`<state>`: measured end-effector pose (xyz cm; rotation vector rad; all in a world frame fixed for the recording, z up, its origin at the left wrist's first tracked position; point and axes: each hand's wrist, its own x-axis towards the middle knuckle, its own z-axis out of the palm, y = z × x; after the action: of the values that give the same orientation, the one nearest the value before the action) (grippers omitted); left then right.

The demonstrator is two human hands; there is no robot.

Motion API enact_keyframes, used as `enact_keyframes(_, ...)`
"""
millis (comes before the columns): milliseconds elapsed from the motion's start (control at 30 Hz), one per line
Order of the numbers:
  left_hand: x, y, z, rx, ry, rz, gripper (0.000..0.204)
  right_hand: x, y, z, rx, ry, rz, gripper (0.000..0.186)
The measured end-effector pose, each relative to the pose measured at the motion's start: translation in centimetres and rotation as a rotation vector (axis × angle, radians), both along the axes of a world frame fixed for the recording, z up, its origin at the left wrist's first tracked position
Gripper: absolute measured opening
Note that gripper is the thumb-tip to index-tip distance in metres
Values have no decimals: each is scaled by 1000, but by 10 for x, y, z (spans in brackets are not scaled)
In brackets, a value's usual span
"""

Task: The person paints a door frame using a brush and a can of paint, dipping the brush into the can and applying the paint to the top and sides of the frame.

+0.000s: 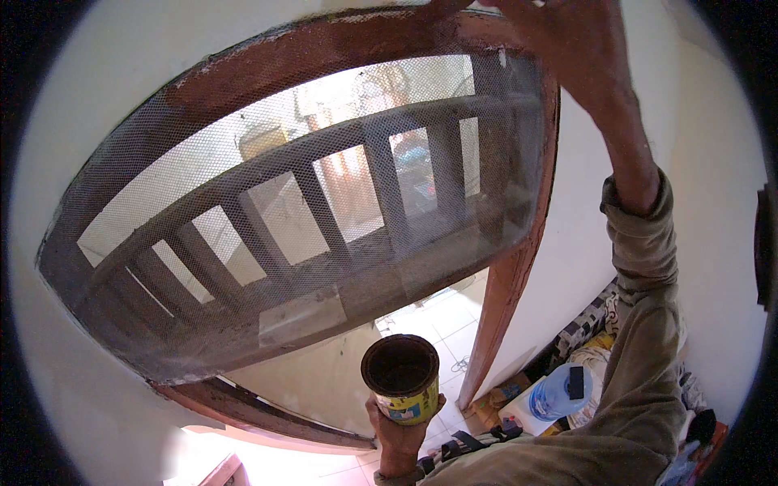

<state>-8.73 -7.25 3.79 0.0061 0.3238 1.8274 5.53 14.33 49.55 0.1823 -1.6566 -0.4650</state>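
Observation:
My left hand (399, 441) is wrapped round a yellow-labelled tin can (412, 407), held upright at the lower middle. Dark brown stains coat its rim and inside; how much it holds is too dark to tell. My right hand (559, 28) is raised to the upper right corner of a wooden frame (324, 49), with its fingers partly cut off by the picture's top edge. A dark shape extends left from those fingers along the frame's top; I cannot make out what it is. Reddish-brown paint covers the frame's top strip.
Wire mesh (356, 186) covers the slatted wooden panel above a doorway. A reddish-brown door post (515, 300) runs down its right side. Below right stand a blue water bottle (555, 397) and piled cloths (596, 360). A tiled floor (446, 320) shows through the doorway.

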Motion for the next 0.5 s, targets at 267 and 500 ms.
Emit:
enact_keyframes(267,0,0,3,-61,63,9,81,-12,-4,-3,158,-83,-217,16)
enact_keyframes(500,3,0,5,-71,109,32,79,-35,-15,10,172,-138,15,20)
